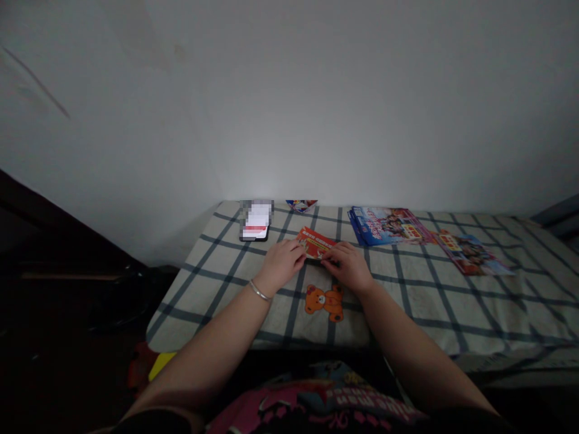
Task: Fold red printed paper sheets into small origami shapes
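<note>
1. Two bare hands, which I watch remotely through the head camera, stand slightly apart: the left hand (281,263) has its fingers and thumb closed on the left end of a red leaflet (316,242), and the right hand (353,266) pinches its near right part.
2. The red leaflet is mid-scene above the checked tablecloth (217,265), just beyond an orange teddy bear picture (324,302); I cannot tell whether the bear is printed or loose.
3. As I judge it, uneven finger pressure could crease the paper, opposing pulls could tear it, and a loose pinch could drop a corner.
4. I count one smartphone (256,223), far left; one triangular printed piece (301,205), far centre; one pile of blue-and-pink leaflets (384,226), right, its sheets too overlapped to count; one separate leaflet (473,254), farther right; one silver bracelet (260,291).
</note>
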{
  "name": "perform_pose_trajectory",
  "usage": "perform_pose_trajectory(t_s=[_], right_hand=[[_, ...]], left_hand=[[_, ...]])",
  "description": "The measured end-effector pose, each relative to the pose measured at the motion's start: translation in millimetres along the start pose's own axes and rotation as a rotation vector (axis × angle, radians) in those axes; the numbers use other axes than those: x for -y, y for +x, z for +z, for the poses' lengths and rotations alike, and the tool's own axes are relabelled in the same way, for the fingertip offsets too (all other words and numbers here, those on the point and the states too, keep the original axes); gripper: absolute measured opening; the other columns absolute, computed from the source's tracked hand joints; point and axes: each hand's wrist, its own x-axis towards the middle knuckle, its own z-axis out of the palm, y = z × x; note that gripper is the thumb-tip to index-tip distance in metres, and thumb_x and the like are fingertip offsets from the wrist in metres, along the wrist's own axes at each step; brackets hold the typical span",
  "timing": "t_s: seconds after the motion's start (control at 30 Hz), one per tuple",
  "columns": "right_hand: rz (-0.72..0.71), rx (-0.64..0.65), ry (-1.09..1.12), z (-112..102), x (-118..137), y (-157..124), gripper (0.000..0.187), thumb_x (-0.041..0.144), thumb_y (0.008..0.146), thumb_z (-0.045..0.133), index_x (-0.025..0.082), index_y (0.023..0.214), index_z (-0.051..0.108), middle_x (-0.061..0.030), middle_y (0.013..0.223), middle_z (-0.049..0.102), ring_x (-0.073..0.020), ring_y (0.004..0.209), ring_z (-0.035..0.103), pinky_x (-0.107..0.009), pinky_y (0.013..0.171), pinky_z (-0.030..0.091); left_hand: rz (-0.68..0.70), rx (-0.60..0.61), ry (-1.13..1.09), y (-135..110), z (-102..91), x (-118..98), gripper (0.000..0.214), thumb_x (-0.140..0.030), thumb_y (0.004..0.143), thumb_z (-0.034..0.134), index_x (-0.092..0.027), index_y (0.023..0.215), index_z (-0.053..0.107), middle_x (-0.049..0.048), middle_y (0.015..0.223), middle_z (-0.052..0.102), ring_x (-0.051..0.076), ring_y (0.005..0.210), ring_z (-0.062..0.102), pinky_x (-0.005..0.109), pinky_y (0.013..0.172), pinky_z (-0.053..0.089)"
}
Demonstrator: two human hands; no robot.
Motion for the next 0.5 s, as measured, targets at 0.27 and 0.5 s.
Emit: perform_pose_trajectory(t_s=[0.27,0.5], right_hand=[[0.087,0.015,-0.017,-5.5,-21.6,-3.3,0.011,0.016,0.08,0.068,0.025,0.087,0.069,-0.0027,0.089,0.07,-0.0214,0.091,0.06,-0.038,0.084,0.049],[0.035,-0.007,0.002,-12.0,-13.3,-1.8,0.005,0.02,0.082,0.065,0.023,0.085,0.068,-0.004,0.087,0.07,-0.0213,0.088,0.061,-0.038,0.082,0.05]], left_hand=[[-0.036,-0.001,0.001,-0.9,1.8,4.5,0.009,-0.021,0.088,0.058,-0.019,0.087,0.067,0.0063,0.094,0.066,0.022,0.09,0.059,0.035,0.076,0.049],[-0.054,0.037,0.013,-0.7,-1.1,2.0,0.01,-0.022,0.087,0.06,-0.021,0.092,0.069,0.0059,0.095,0.068,0.022,0.09,0.059,0.037,0.077,0.048]])
